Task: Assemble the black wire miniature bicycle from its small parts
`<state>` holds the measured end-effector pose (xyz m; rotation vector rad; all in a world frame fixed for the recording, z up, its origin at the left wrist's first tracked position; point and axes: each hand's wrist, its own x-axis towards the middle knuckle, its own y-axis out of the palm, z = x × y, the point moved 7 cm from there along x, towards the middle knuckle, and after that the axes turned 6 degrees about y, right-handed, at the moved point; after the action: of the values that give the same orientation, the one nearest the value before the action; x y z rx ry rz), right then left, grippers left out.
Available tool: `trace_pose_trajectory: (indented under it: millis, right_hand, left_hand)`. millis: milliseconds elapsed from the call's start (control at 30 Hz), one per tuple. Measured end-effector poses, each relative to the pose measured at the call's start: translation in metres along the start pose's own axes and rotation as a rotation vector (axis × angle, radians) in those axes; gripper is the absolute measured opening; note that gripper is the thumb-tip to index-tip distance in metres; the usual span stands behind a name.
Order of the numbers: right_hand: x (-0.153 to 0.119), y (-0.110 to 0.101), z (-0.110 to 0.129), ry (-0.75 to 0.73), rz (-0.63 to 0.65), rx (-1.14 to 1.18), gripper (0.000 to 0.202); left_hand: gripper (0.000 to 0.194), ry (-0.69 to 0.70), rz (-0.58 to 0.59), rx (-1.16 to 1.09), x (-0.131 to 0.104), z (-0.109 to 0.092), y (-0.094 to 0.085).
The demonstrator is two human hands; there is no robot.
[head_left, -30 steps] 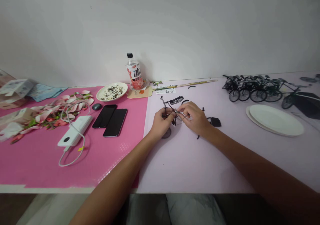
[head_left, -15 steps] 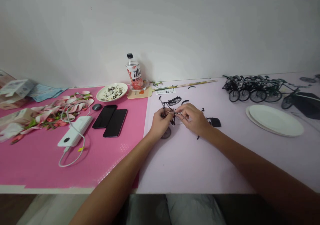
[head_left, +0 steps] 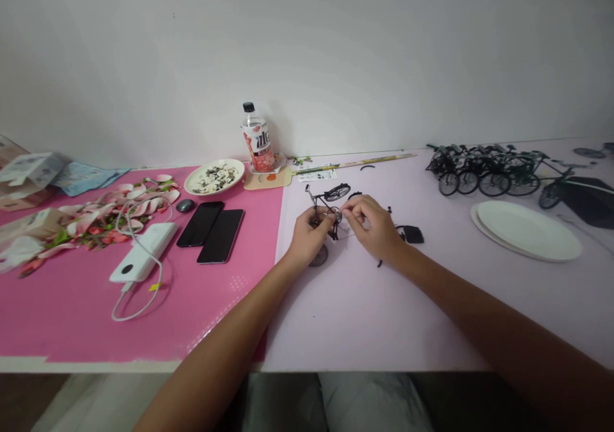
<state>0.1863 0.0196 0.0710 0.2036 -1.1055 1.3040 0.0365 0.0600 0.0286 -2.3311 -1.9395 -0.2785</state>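
Observation:
A small black model bicycle (head_left: 314, 198) is held by my left hand (head_left: 307, 232), whose thumb and fingers close round its frame. One of its wheels lies toward the table's front, below my fingers. Just right of the frame, my right hand (head_left: 371, 224) has its thumb and index finger pinched together; what they hold, if anything, is too small to make out. Behind the bicycle lies a loose wheel-like part (head_left: 337, 192). A black basket-like piece (head_left: 413, 234) rests to the right of my right hand.
Several model bicycles (head_left: 495, 169) stand at the back right, behind stacked white plates (head_left: 530, 230). At the left are a bottle (head_left: 259, 143), a bowl (head_left: 215, 176), two phones (head_left: 220, 236), a white power bank (head_left: 144, 251) with a cable, and pink petals (head_left: 139, 208).
My right fingertips have drawn slightly away from the bicycle frame to the right. My left hand keeps its hold on the bicycle.

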Motion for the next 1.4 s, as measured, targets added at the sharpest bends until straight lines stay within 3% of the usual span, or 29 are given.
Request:
trace_pose_trajectory:
  millis: [200,367,567,733,1233,1400]
  right_hand:
    - [0.000,0.005,-0.017,0.262,0.039,0.028,0.025]
    - [-0.007,0.009,-0.032,0.474,0.021,0.188,0.038]
    - [-0.005,0.001,-0.029,0.440,-0.081,0.228,0.042]
    - [-0.004,0.003,-0.025,0.382,-0.050,0.178,0.038]
    - [-0.005,0.005,-0.022,0.311,-0.021,0.125,0.034]
    - [-0.004,0.004,-0.023,0.280,-0.018,0.135,0.030]
  left_hand:
    - [0.028,0.033,0.019,-0.022,0.000,-0.001,0.001]
    - [0.026,0.043,0.050,0.004,-0.001,0.001,0.002]
    - [0.024,0.073,0.051,0.004,0.000,0.002,0.003]
    - [0.025,0.080,0.001,0.056,0.001,0.002,-0.002]
    - [0.028,0.080,0.024,0.079,0.000,-0.002,0.000]
    - [0.031,0.088,0.082,0.021,-0.002,-0.006,0.005]
